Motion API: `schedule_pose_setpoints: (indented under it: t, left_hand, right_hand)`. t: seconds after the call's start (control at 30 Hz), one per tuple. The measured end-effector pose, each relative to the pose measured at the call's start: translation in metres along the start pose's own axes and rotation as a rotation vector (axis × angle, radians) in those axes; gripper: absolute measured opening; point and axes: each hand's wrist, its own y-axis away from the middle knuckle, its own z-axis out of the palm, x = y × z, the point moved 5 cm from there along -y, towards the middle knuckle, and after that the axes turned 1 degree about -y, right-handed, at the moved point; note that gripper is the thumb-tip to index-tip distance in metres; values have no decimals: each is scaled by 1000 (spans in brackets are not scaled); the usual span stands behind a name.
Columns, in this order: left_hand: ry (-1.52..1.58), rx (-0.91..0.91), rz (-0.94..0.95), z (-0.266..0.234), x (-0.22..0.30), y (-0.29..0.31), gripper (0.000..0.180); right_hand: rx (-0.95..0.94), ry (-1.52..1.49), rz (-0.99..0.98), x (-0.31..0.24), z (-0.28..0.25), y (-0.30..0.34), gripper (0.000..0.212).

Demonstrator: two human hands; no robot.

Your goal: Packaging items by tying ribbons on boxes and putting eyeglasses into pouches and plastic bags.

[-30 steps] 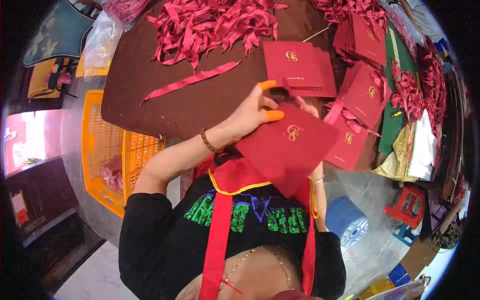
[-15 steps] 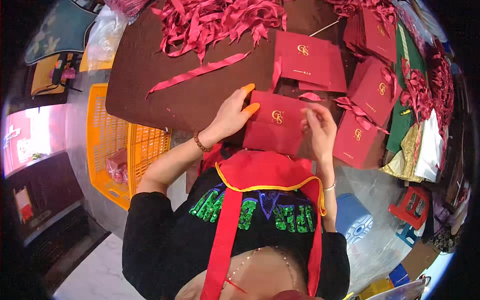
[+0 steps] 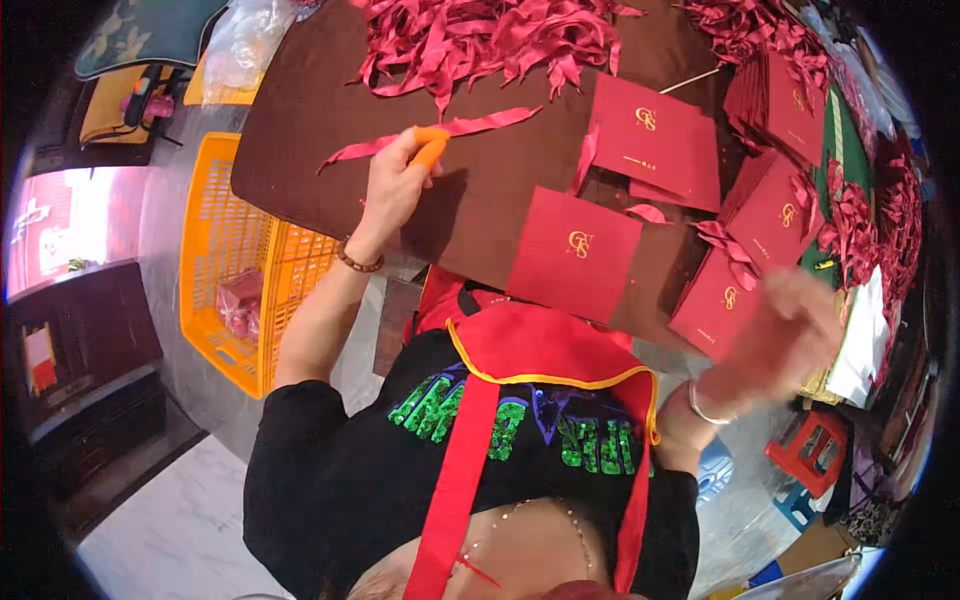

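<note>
My left hand (image 3: 398, 185), with orange finger covers on the thumb and a finger, is over a narrow dark-pink ribbon (image 3: 490, 122) lying on the brown table. Its covered tips are close together at the ribbon's middle. A square red card folder (image 3: 577, 250) with a gold emblem lies flat by the table's near edge, with neither hand on it. My right hand (image 3: 785, 325) is smeared by motion at the right, over the edge of a red folder stack (image 3: 728, 300); its fingers cannot be made out.
A heap of pink ribbons (image 3: 490, 45) covers the table's far side. More red folders (image 3: 655, 140) lie right of it, with ribboned stacks (image 3: 790, 105) beyond. Yellow plastic baskets (image 3: 212, 250) stand left of the table. A red stool (image 3: 808, 450) is at the lower right.
My left hand has left the folder and moved up and left to the loose ribbon. The right hand has swung away from the folder to the right, leaving it flat on the table.
</note>
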Motion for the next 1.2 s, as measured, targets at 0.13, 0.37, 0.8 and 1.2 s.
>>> schedule_pose_setpoints:
  t: [0.13, 0.37, 0.8, 1.2]
  left_hand:
    - [185, 114, 324, -2, 68, 9, 17]
    - [-114, 215, 1367, -57, 230, 110, 36]
    - [19, 155, 1208, -25, 206, 97, 28]
    - [289, -42, 1065, 33, 184, 74, 28]
  right_hand:
    - [24, -407, -459, -88, -26, -40, 29]
    - [93, -259, -494, -93, -131, -34, 31]
    - [159, -509, -303, -63, -214, -40, 33]
    - [311, -214, -291, -46, 19, -20, 29]
